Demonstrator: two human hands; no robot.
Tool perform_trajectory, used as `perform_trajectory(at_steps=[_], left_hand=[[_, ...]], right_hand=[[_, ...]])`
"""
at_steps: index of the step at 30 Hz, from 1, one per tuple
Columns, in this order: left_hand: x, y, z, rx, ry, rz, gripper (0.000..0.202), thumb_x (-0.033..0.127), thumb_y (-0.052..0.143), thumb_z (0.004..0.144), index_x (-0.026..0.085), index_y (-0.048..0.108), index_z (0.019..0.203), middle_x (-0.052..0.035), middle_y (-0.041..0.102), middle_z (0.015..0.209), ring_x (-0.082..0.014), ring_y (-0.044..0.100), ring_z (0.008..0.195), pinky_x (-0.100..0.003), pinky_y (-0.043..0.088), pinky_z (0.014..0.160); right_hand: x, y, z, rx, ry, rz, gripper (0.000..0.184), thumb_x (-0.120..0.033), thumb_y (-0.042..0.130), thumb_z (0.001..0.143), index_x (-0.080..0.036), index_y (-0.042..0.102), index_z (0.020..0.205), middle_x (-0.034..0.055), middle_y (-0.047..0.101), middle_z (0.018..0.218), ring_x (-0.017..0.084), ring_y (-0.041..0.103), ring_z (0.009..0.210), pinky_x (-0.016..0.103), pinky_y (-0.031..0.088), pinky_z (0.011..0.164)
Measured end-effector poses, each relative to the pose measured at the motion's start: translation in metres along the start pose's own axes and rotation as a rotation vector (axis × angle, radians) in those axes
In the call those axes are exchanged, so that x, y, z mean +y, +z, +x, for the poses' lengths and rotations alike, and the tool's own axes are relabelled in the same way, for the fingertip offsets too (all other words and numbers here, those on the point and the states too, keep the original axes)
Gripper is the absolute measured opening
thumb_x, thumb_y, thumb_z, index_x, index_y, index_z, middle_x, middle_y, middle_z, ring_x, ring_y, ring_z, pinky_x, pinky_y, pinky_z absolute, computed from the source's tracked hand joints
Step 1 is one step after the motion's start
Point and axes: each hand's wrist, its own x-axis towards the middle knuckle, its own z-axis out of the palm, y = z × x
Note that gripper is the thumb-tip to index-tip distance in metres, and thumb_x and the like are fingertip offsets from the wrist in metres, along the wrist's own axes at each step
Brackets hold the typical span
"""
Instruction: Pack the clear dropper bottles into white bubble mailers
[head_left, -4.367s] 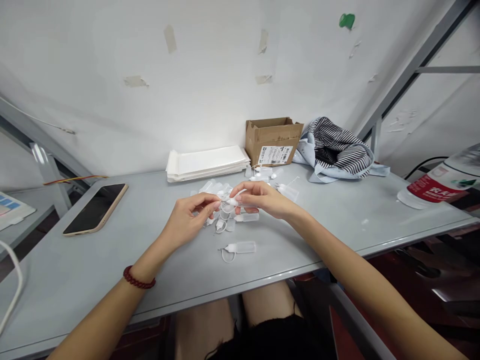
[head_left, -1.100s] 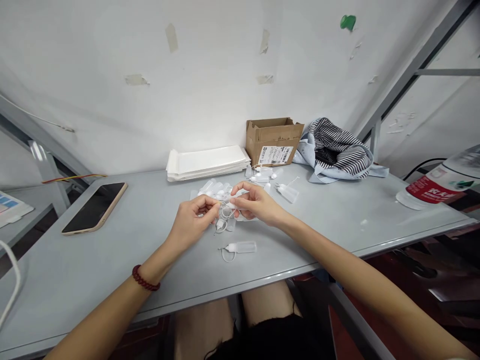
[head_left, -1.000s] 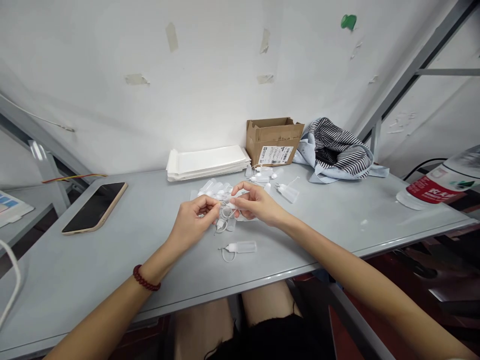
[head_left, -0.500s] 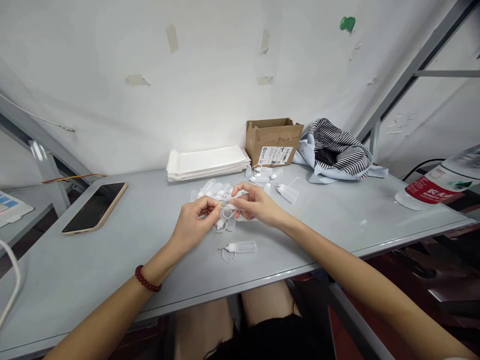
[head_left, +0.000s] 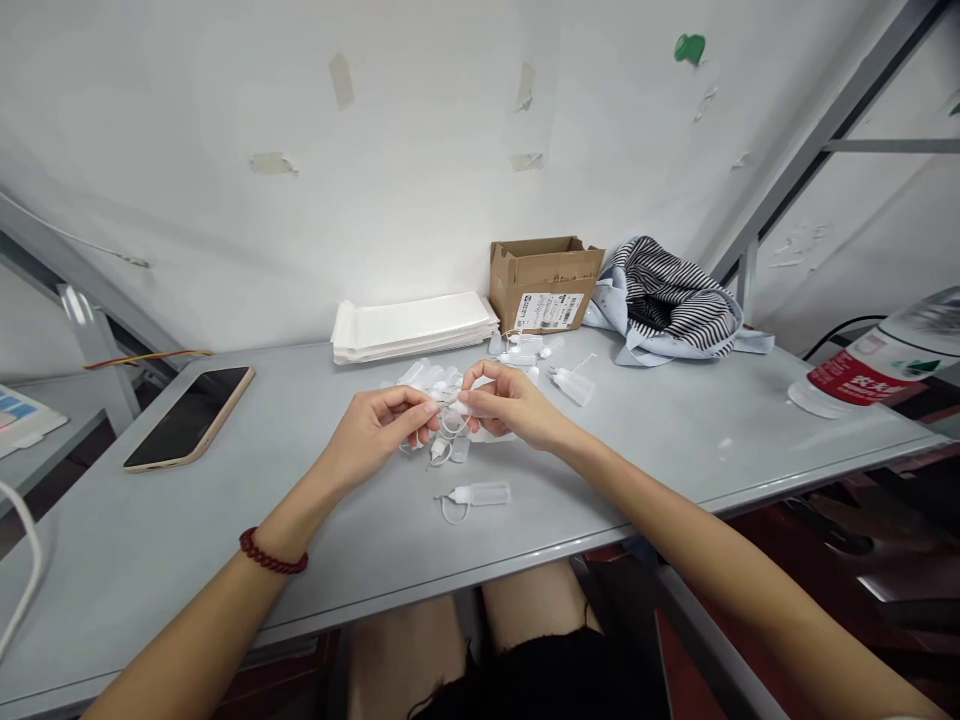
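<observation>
My left hand (head_left: pixel 379 430) and my right hand (head_left: pixel 506 405) meet over a pile of small translucent squeeze bottles (head_left: pixel 429 378) on the grey table (head_left: pixel 225 520). The right hand's fingers are closed round one small bottle with a white tip, held sideways. The left hand pinches something tiny at that bottle's tip; I cannot make out what. One capped bottle (head_left: pixel 480 494) lies alone on the table just in front of my hands. A few more bottles (head_left: pixel 571 385) lie behind my right hand.
A phone (head_left: pixel 191 415) lies at the left. A stack of white sheets (head_left: pixel 412 325), a cardboard box (head_left: pixel 544 283) and a striped cloth (head_left: pixel 671 298) sit along the wall. A large water bottle (head_left: pixel 877 365) lies at the right edge.
My left wrist has drawn back slightly toward me. Both hands stay pinched together on the small bottle at the same spot.
</observation>
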Motion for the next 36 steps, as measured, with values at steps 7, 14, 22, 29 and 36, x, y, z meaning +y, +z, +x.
perform_trajectory(at_steps=[7,14,22,29,36], left_hand=[[0.001,0.005,-0.001,0.003,-0.006,0.033,0.021,0.034,0.063,0.079,0.016,0.066,0.069,0.001,0.062,0.06,-0.0098,0.055,0.054,-0.021,0.047,0.056],[-0.002,0.008,-0.002,0.002,0.005,0.031,0.021,0.035,0.064,0.078,0.016,0.067,0.069,-0.0006,0.065,0.065,-0.0112,0.058,0.056,-0.022,0.051,0.057],[-0.001,0.005,-0.001,0.005,0.001,0.027,0.02,0.034,0.064,0.078,0.016,0.067,0.069,0.0004,0.063,0.061,-0.0109,0.057,0.057,-0.022,0.048,0.058],[-0.009,-0.009,0.007,0.207,-0.08,-0.036,0.019,0.033,0.065,0.075,0.016,0.065,0.066,-0.0005,0.064,0.063,-0.0109,0.056,0.056,-0.023,0.047,0.058],[-0.018,-0.019,0.015,0.38,-0.291,-0.03,0.022,0.035,0.068,0.068,0.014,0.066,0.069,-0.0029,0.064,0.063,-0.0114,0.055,0.053,-0.021,0.043,0.047]], right_hand=[[0.003,-0.001,0.0,-0.023,0.015,-0.016,0.027,-0.039,0.066,0.078,-0.021,0.046,0.082,-0.0073,0.057,0.05,0.002,0.026,0.035,0.016,0.017,0.036],[0.005,-0.002,0.0,-0.034,0.012,-0.015,0.028,-0.04,0.066,0.078,-0.022,0.045,0.082,-0.0076,0.058,0.05,0.003,0.026,0.035,0.017,0.018,0.036],[0.003,0.003,-0.001,-0.067,0.021,-0.085,0.023,-0.04,0.059,0.083,-0.021,0.046,0.084,-0.0077,0.057,0.052,0.003,0.032,0.036,0.016,0.024,0.036],[-0.017,-0.031,-0.001,0.198,-0.066,-0.383,0.032,-0.051,0.054,0.085,-0.02,0.048,0.09,-0.0001,0.066,0.064,0.008,0.048,0.039,0.02,0.037,0.04],[-0.021,-0.093,0.001,0.621,0.053,-0.944,0.008,-0.022,0.055,0.084,-0.017,0.054,0.077,0.0018,0.064,0.061,0.011,0.053,0.047,0.024,0.04,0.054]])
